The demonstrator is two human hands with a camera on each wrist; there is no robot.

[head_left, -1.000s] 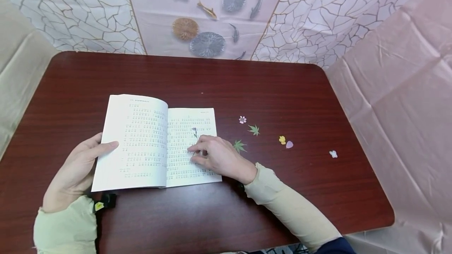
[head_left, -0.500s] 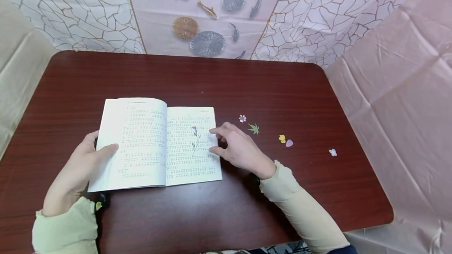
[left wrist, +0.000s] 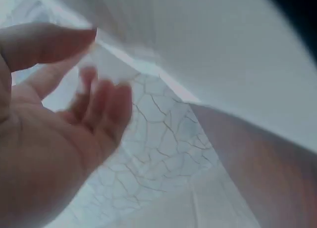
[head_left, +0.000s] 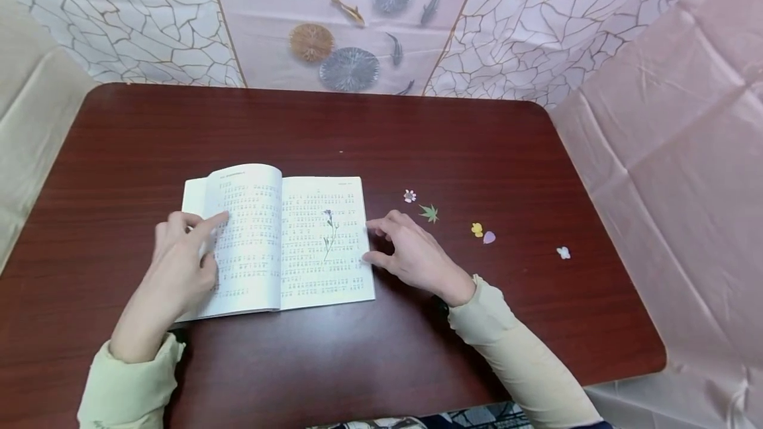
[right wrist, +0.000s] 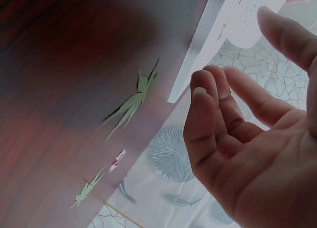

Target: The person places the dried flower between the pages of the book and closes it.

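Note:
An open book (head_left: pixel 250 257) with printed pages lies on the table. A pressed flower sprig (head_left: pixel 330 234) with a purple head and thin stem lies flat on its right page. My left hand (head_left: pixel 179 263) is over the left page, index finger extended onto the paper; the left wrist view shows its fingers (left wrist: pixel 116 107) loosely bent beside a page (left wrist: pixel 223 65). My right hand (head_left: pixel 414 250) is at the book's right edge, thumb and fingers apart, gripping nothing. Beside it in the right wrist view are a green leaf (right wrist: pixel 141 89) and another leaf (right wrist: pixel 88 188).
Right of the book lie a pink-white flower (head_left: pixel 410 196), a green maple-like leaf (head_left: pixel 429 213), a yellow flower (head_left: pixel 477 230), a lilac petal (head_left: pixel 489 237) and a white flower (head_left: pixel 563 253). Patterned cloth (head_left: pixel 352 18) hangs behind the dark red table (head_left: pixel 417 138).
My right hand has drawn back from the sprig to the book's right edge, covering one leaf. My left hand has left the book's left edge and moved right, over the left page.

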